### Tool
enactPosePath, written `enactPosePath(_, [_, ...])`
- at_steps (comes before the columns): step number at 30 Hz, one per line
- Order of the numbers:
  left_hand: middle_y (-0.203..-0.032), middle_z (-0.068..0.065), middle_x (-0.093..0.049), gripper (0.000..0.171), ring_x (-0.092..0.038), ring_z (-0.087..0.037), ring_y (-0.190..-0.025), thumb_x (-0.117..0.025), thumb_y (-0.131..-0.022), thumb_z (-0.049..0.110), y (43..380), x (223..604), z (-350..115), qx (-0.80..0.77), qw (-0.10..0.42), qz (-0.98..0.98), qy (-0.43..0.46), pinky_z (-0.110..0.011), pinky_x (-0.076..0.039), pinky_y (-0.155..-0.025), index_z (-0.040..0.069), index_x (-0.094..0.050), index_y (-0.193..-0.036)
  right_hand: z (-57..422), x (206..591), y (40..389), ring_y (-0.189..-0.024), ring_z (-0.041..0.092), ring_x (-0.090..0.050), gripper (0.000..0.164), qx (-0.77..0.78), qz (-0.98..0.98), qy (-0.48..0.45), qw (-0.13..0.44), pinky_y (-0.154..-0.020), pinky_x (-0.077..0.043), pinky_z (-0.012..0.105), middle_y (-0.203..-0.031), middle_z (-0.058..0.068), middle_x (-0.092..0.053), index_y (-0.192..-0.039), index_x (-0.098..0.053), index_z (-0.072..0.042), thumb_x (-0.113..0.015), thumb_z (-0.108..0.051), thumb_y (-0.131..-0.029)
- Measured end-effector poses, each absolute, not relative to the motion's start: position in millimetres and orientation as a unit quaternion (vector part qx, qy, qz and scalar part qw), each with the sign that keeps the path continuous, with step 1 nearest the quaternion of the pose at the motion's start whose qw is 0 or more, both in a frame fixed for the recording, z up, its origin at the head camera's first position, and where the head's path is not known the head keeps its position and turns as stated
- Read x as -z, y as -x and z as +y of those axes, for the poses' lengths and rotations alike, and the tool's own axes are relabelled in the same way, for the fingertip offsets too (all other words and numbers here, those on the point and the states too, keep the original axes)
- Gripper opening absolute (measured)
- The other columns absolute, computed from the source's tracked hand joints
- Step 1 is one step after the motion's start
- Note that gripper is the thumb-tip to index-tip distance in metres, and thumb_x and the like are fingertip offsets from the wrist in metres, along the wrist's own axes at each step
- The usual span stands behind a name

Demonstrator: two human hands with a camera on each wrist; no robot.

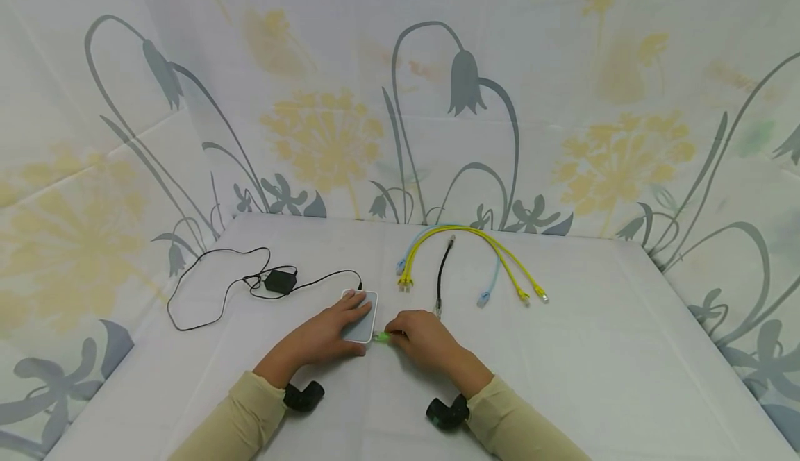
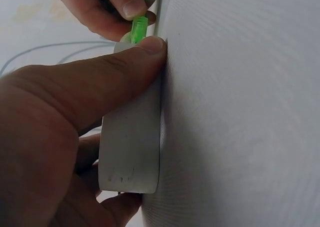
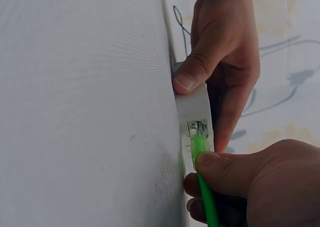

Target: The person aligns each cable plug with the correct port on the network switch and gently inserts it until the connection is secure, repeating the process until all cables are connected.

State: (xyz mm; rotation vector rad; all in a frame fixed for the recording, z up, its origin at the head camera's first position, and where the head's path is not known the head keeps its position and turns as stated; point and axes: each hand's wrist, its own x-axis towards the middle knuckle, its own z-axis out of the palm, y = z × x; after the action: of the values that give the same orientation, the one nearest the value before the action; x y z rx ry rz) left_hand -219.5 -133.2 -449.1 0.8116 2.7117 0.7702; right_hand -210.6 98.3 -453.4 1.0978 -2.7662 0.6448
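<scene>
Hands working at a white box on the tabletop

Left hand (image 1: pixel 331 332) is gripping the white box (image 1: pixel 364 322); at its 3 o'clock, right hand (image 1: pixel 420 336) is pinching a green plug (image 3: pixel 199 143) in the box's port.

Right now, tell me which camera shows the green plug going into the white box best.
The right wrist view: the green plug sits at the socket in the white box, pinched by the right hand. The left wrist view shows only a green sliver; the head view, a tiny green speck.
</scene>
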Motion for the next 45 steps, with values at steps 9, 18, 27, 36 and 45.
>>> enactPosePath(9, [-0.161,-0.008,-0.024,0.078,-0.013,-0.033,-0.151,-0.075,-0.084,0.033,218,447,-132,-0.263,0.101,0.919,-0.275,-0.056,-0.026,-0.115,0.012,-0.038,-0.15,96,455,211,-0.082,0.014,-0.067,0.013,-0.208,-0.908,-0.36,0.056,-0.074,-0.052,0.026,-0.089,-0.001,-0.072,-0.098,-0.075,-0.011,-0.066,-0.012,-0.09])
enactPosePath(18, [-0.161,-0.008,-0.024,0.078,-0.013,-0.033,-0.151,-0.075,-0.084,0.034,218,447,-131,-0.26,0.103,0.921,-0.271,-0.055,-0.026,-0.115,0.012,-0.039,-0.149,95,454,211,-0.083,0.014,-0.067,0.013,-0.221,-0.907,-0.354,0.051,-0.075,-0.052,0.027,-0.09,0.0,-0.073,-0.098,-0.076,-0.01,-0.067,-0.012,-0.089])
enactPosePath(27, [-0.161,-0.007,-0.025,0.078,-0.014,-0.032,-0.151,-0.075,-0.084,0.033,218,447,-130,-0.256,0.102,0.924,-0.263,-0.054,-0.028,-0.115,0.012,-0.039,-0.149,98,454,213,-0.086,0.014,-0.066,0.015,-0.229,-0.907,-0.353,0.032,-0.077,-0.052,0.027,-0.092,0.0,-0.072,-0.102,-0.075,-0.01,-0.066,-0.012,-0.091])
enactPosePath(36, [-0.16,-0.009,-0.028,0.078,-0.017,-0.033,-0.15,-0.077,-0.082,0.033,217,445,-128,-0.256,0.099,0.926,-0.258,-0.052,-0.028,-0.115,0.01,-0.041,-0.148,101,454,213,-0.084,0.01,-0.063,0.016,-0.231,-0.909,-0.347,0.008,-0.075,-0.05,0.023,-0.093,-0.002,-0.07,-0.105,-0.075,-0.012,-0.064,-0.015,-0.093])
enactPosePath(45, [-0.159,-0.008,-0.029,0.079,-0.018,-0.033,-0.15,-0.078,-0.081,0.034,216,446,-128,-0.255,0.091,0.928,-0.255,-0.053,-0.029,-0.115,0.01,-0.043,-0.147,108,449,215,-0.087,0.009,-0.061,0.021,-0.22,-0.91,-0.349,-0.036,-0.08,-0.049,0.025,-0.098,-0.003,-0.069,-0.111,-0.072,-0.013,-0.063,-0.01,-0.092])
